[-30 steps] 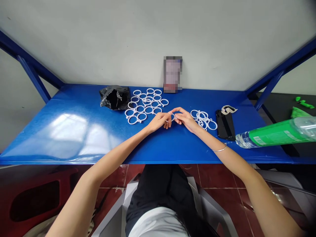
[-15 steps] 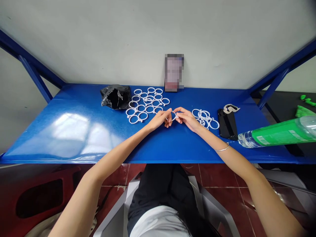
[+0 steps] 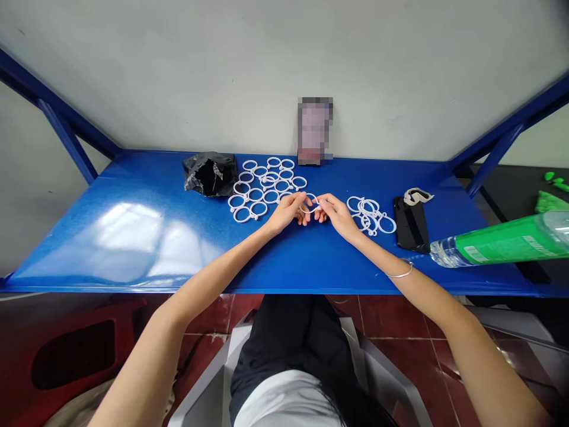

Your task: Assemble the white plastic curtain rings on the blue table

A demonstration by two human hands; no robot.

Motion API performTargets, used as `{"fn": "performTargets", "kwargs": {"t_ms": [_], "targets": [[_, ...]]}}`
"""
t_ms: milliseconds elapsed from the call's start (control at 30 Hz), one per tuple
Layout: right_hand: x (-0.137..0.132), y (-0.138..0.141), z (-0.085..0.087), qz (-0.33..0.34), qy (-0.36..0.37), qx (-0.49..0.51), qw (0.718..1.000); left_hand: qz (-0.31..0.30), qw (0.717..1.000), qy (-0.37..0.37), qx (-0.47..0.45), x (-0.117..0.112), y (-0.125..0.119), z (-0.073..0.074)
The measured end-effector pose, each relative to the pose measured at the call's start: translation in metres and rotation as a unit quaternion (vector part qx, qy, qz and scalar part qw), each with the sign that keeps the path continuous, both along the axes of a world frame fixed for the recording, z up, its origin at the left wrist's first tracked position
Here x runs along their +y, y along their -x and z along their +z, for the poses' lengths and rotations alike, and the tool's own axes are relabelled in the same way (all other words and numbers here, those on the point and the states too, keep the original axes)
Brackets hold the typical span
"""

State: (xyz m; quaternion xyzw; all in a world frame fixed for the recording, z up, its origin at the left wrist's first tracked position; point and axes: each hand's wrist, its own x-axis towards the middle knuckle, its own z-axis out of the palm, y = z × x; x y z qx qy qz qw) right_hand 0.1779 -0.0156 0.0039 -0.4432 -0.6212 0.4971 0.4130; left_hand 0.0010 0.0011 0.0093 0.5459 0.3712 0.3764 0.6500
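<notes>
Black plastic bag [image 3: 210, 174] | spread white rings [image 3: 256, 217] | left hand [image 3: 288, 213]: light pinch suits the thin rim; grip closed on held ring [image 3: 310, 212] at left, forearm slanting inward | held ring between both hands, over desk [image 3: 311, 261] | right hand [image 3: 335, 214]: best set opposite, preventing twist; grip closed at right edge, forearm mirrored | jumbled ring pile [image 3: 371, 232]

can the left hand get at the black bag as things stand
Likely yes, once the left hand releases the white ring: only loose rings lying flat seem between it and the black bag, whose mouth gapes.
</notes>
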Motion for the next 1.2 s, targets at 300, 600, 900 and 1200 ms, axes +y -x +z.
{"fn": "performTargets", "kwargs": {"t_ms": [300, 600, 900, 1200], "targets": [[-0.016, 0.0, 0.009, -0.001, -0.249, -0.337, 0.908, 0.041, 0.998, -0.025, -0.03, 0.003, 0.0, -0.011], [-0.012, -0.002, 0.004, -0.045, -0.291, -0.371, 0.881, 0.033, 0.998, -0.044, -0.012, 0.002, 0.0, -0.011], [-0.009, -0.004, 0.002, -0.057, -0.264, -0.402, 0.875, -0.013, 0.993, -0.114, 0.03, -0.003, 0.001, -0.012], [-0.003, -0.007, -0.002, -0.059, -0.222, -0.339, 0.912, -0.016, 0.989, -0.132, 0.059, -0.004, 0.001, -0.013]]}}
